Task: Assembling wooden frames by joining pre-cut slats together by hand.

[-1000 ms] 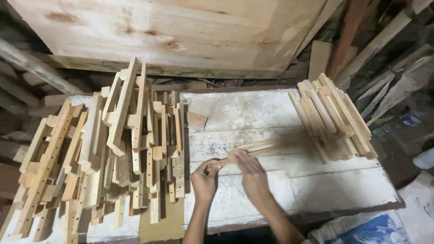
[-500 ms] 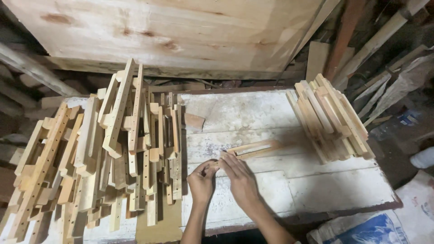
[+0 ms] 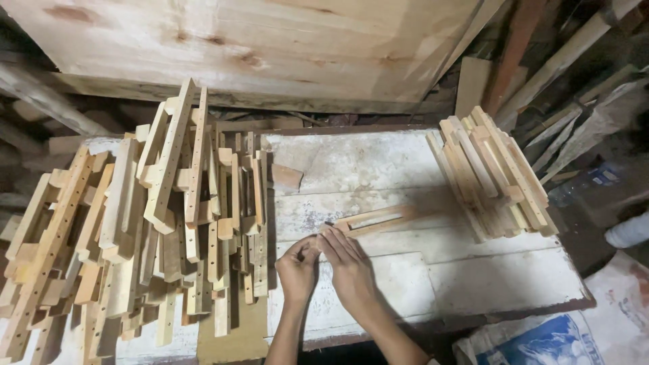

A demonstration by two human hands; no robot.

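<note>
Head view. The left hand (image 3: 297, 269) and right hand (image 3: 348, 267) meet at the near end of a slotted pale wooden strip (image 3: 378, 220) lying flat on the white-painted plank worktop (image 3: 473, 284). The right fingers (image 3: 336, 241) lie together, extended over the strip's end; the left fingers are curled together against it, though whether they pinch it cannot be told. A large heap of drilled wooden strips (image 3: 135, 236) lies to the left, a smaller stack of wooden strips (image 3: 493, 172) to the right.
</note>
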